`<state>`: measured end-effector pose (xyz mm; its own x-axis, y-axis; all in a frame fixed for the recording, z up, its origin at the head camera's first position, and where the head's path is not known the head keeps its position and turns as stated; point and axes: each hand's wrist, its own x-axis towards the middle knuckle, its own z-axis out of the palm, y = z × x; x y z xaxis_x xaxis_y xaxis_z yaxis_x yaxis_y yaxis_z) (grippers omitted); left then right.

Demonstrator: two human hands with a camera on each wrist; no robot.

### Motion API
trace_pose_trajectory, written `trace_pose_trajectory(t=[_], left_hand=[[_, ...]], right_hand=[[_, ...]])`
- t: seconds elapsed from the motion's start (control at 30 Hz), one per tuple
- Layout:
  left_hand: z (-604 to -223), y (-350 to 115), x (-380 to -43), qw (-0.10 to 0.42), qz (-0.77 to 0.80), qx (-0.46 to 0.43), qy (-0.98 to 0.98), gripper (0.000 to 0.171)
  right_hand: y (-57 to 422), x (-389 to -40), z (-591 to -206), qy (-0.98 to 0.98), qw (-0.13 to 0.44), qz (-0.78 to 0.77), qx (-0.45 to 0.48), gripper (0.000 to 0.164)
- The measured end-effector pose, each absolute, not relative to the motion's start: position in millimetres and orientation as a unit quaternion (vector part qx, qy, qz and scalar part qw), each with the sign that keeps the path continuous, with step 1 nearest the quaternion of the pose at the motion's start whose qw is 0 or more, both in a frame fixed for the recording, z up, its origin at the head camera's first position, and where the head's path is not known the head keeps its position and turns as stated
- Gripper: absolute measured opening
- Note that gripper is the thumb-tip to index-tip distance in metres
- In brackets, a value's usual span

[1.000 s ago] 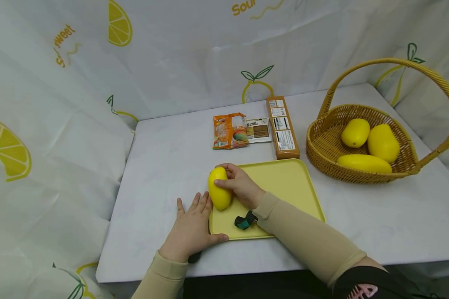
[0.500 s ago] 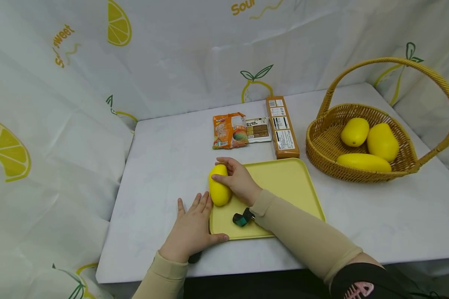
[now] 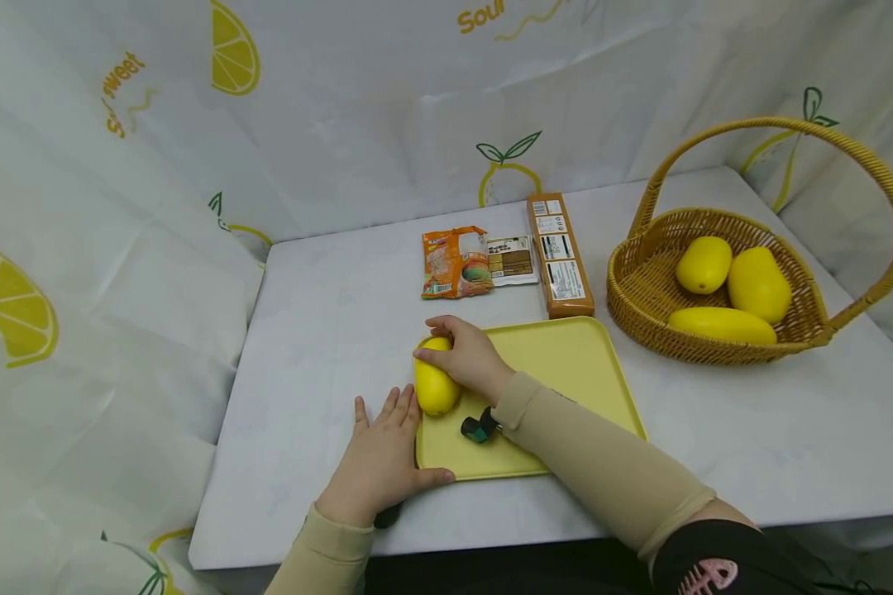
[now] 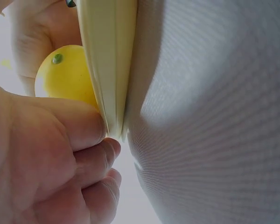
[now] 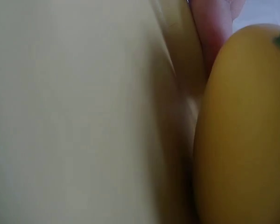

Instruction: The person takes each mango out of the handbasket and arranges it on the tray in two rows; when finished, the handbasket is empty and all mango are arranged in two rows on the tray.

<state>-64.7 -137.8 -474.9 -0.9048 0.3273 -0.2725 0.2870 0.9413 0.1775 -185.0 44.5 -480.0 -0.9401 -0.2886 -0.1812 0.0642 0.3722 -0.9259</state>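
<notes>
A smooth yellow mango (image 3: 436, 387) lies at the left side of the pale yellow tray (image 3: 558, 372). My right hand (image 3: 470, 357) grips it from the right, thumb across its upper part; the fingertips behind it are partly hidden. Spread along the tray's left edge is my left hand (image 3: 384, 454), fingers straight and the thumb at the front edge. In the left wrist view the mango (image 4: 67, 77) shows a green stem spot beside the tray rim (image 4: 109, 60). The right wrist view has the mango (image 5: 247, 126) close up against the tray.
A wicker basket (image 3: 643, 326) with a tall handle holds three yellow fruits at the right. Behind the tray lie an orange packet (image 3: 457, 263), a small brown-and-white packet (image 3: 512, 261) and a long brown box (image 3: 561, 256). White curtain surrounds the table (image 3: 320, 330).
My right hand has shifted slightly left over the mango, its thumb now higher across it. The mango has moved only a little. My left hand has stayed at the tray's edge.
</notes>
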Motion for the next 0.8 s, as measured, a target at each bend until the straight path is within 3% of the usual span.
trace_pose_trajectory(t=[0.37, 0.8], left_hand=[[-474, -137, -63, 0.15, 0.073, 0.155, 0.974, 0.128], [-473, -136, -63, 0.14, 0.073, 0.154, 0.975, 0.13]], right_hand=[[54, -185, -471, 0.823, 0.151, -0.545, -0.052, 0.062], [104, -195, -421, 0.775, 0.133, -0.615, -0.055, 0.053]])
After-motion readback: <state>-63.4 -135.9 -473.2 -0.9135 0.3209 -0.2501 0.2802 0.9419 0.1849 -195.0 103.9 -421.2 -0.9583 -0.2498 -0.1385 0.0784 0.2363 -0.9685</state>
